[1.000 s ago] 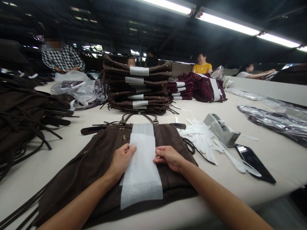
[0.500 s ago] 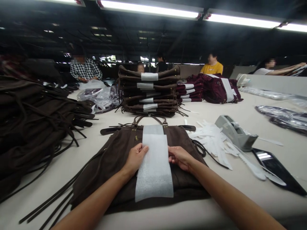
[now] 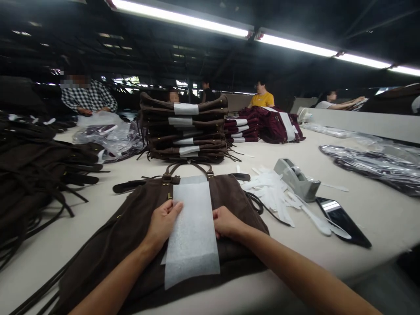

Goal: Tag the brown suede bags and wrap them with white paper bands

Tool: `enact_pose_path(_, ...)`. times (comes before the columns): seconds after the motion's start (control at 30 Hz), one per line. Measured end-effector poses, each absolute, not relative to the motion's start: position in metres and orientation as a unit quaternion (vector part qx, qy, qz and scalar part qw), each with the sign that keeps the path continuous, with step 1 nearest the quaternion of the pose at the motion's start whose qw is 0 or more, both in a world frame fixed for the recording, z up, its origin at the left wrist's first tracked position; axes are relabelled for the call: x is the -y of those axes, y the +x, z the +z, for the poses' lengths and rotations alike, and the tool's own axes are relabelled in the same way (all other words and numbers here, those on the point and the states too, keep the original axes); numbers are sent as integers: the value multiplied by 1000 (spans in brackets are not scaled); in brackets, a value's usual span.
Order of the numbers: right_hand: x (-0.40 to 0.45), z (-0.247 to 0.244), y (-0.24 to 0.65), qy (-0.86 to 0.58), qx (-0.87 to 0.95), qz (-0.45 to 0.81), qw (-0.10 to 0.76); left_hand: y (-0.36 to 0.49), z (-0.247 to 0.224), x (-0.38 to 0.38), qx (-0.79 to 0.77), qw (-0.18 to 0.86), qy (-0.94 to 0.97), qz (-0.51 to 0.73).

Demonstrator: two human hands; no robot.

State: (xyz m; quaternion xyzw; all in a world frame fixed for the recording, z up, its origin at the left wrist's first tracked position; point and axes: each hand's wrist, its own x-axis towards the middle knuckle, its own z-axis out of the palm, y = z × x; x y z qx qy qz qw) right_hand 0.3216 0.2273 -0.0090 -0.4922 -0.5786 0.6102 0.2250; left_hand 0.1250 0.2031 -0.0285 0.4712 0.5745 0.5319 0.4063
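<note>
A dark brown bag (image 3: 138, 245) lies flat on the table with its handles pointing away from me. Over its middle runs a strip of white sheet (image 3: 193, 232), with another white layer showing beneath at the top and lower left. My left hand (image 3: 163, 223) pinches the sheet's left edge, thumb on top. At the right edge, my right hand (image 3: 226, 222) is closed on the sheet, its fingertips partly hidden under it.
Behind the bag stands a stack of brown bags (image 3: 185, 127). More brown bags (image 3: 36, 175) lie left. White strips (image 3: 269, 188), a tape dispenser (image 3: 297, 179) and a black tablet (image 3: 344, 223) lie right. Maroon bags (image 3: 278, 124) and several people are farther back.
The view has turned right, so everything appears shifted left. More of the under layer shows at the sheet's lower left. My right fingers have slid further under the right edge.
</note>
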Motion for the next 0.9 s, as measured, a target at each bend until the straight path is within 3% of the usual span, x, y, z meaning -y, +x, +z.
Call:
enact_pose_path(0.13, -219, -15, 327, -494, 612, 582, 206, 121, -31, -211, -645, 298, 535, 457)
enact_pose_path(0.3, -218, -14, 330, -495, 575, 601, 251, 124, -18, -211, -662, 152, 609, 410)
enact_pose_path(0.53, -222, -15, 334, -472, 572, 627, 240, 123, -25, -219, -666, 210, 598, 393)
enact_pose_path(0.63, -222, -22, 334, -480, 606, 595, 221, 126, -31, -222, -705, 174, 609, 320)
enact_pose_path(0.73, -219, -23, 336, -507, 658, 515, 210, 135, -28, -220, -745, 125, 603, 257)
enact_pose_path(0.9, -203, 8, 347, -538, 798, 229, 146, 144, -24, -218, -789, 70, 584, 176)
